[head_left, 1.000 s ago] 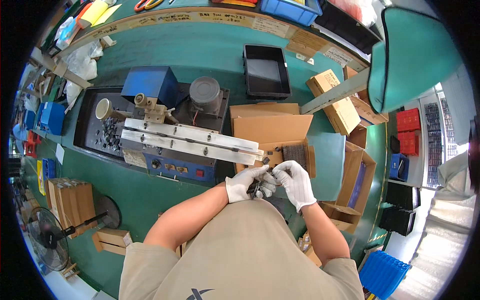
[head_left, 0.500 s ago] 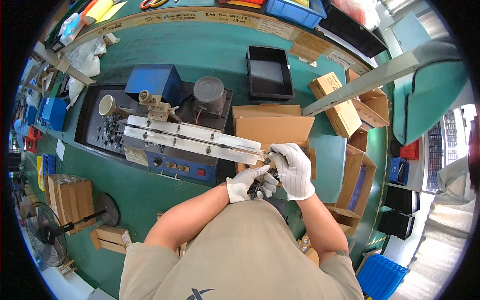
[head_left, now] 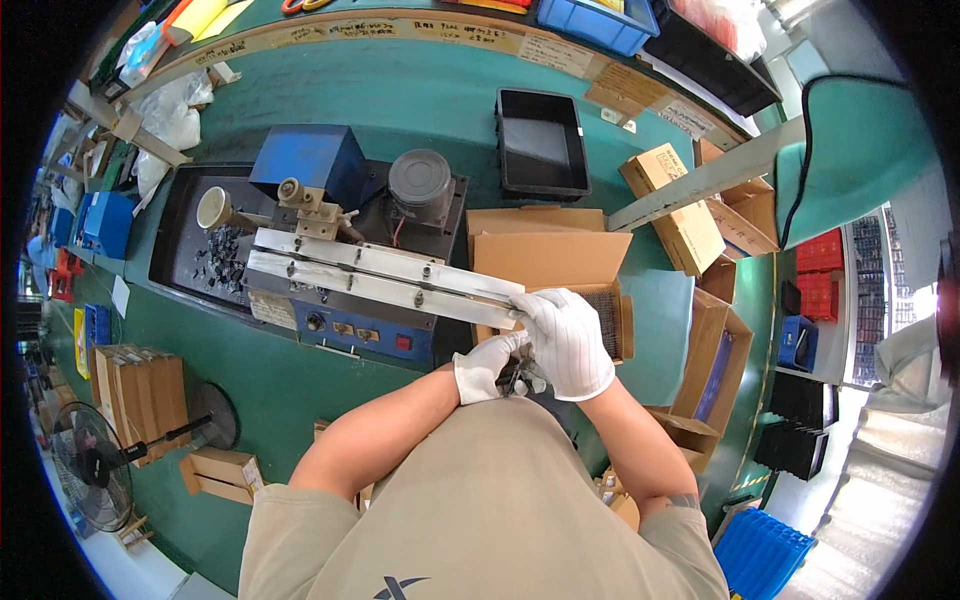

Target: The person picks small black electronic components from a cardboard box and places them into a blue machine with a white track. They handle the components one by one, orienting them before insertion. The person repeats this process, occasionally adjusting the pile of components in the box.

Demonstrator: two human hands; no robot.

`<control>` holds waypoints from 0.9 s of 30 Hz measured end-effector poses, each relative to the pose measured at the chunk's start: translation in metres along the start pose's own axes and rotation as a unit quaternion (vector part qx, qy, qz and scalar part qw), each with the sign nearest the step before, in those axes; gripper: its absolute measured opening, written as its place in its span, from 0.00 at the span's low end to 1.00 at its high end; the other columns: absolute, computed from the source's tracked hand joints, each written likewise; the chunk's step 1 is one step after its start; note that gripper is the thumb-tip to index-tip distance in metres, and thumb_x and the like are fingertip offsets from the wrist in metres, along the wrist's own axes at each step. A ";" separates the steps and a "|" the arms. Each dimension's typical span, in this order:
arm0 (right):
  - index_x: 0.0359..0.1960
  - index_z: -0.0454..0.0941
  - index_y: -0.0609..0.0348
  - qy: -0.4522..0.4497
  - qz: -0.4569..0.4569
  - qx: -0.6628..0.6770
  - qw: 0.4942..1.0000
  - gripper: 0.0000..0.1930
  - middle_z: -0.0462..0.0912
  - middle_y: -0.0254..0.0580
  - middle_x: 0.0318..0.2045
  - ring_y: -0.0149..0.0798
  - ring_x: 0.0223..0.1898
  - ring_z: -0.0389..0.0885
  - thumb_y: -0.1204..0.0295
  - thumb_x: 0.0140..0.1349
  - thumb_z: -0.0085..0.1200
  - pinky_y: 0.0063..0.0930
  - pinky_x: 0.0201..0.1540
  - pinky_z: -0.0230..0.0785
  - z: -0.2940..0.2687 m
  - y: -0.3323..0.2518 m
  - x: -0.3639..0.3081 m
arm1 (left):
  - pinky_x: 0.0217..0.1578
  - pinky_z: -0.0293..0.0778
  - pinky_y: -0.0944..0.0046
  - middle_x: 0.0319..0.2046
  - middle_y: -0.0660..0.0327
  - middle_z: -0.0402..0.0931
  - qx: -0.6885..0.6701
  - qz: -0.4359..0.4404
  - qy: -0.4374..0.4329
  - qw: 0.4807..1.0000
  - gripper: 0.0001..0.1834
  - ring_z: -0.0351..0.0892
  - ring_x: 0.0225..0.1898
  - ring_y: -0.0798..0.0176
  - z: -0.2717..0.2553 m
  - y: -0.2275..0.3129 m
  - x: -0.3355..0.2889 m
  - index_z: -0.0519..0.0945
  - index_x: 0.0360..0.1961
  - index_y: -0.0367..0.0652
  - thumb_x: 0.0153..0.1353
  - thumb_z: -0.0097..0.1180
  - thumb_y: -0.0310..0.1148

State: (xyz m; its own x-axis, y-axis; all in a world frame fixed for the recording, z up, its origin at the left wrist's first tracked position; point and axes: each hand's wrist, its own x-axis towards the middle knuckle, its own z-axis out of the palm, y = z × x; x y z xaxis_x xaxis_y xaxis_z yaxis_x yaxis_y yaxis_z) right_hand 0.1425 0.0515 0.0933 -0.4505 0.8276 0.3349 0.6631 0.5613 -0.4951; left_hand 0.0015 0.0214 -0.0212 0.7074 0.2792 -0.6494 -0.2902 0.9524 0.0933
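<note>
Both my hands wear white gloves. My right hand (head_left: 567,342) lies with bent fingers over the near end of a long metal rail (head_left: 380,277) that runs slantwise across a blue machine (head_left: 355,330). Whatever is under its fingers is hidden. Just below and to the left of it, my left hand (head_left: 483,366) is closed around a small cluster of dark metal parts (head_left: 520,379). Behind the hands stands an open cardboard box (head_left: 545,255).
A black tray (head_left: 540,145) sits at the back of the green bench. Loose dark parts lie in a black pan (head_left: 215,262) on the left. Cardboard boxes (head_left: 682,205) stack at the right, a fan (head_left: 95,465) stands lower left.
My right hand has left my left hand and risen to the end of the rail. My left hand has stayed in place with the dark parts.
</note>
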 end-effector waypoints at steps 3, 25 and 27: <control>0.48 0.83 0.56 0.050 0.028 0.039 0.998 0.17 0.83 0.46 0.36 0.52 0.39 0.83 0.76 0.53 0.63 0.42 0.43 0.77 -0.007 -0.010 0.006 | 0.22 0.72 0.68 0.31 0.58 0.85 -0.010 -0.019 -0.017 1.000 0.25 0.83 0.27 0.63 -0.002 0.004 -0.003 0.80 0.41 0.46 0.76 0.44 0.57; 0.41 0.86 0.60 0.075 0.286 0.249 0.922 0.07 0.87 0.43 0.37 0.40 0.39 0.86 0.77 0.63 0.61 0.31 0.46 0.78 0.015 0.016 -0.033 | 0.18 0.67 0.67 0.28 0.59 0.83 0.026 -0.040 -0.017 0.999 0.27 0.80 0.22 0.61 0.014 0.011 -0.007 0.81 0.36 0.48 0.74 0.45 0.61; 0.42 0.86 0.60 0.074 0.262 0.223 0.936 0.07 0.87 0.43 0.37 0.40 0.39 0.85 0.78 0.62 0.61 0.30 0.46 0.77 0.017 0.016 -0.032 | 0.18 0.67 0.67 0.28 0.59 0.83 0.028 -0.026 -0.010 0.999 0.26 0.80 0.21 0.62 0.015 0.011 -0.009 0.81 0.36 0.49 0.74 0.46 0.59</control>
State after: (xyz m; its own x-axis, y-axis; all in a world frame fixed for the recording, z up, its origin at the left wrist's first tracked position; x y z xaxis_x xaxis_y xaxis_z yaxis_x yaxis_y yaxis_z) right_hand 0.1577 0.0338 0.0609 -0.0237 0.9987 0.0442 0.4402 0.0501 -0.8965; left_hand 0.0014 0.0312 -0.0032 0.7339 0.2307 -0.6388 -0.2162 0.9710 0.1022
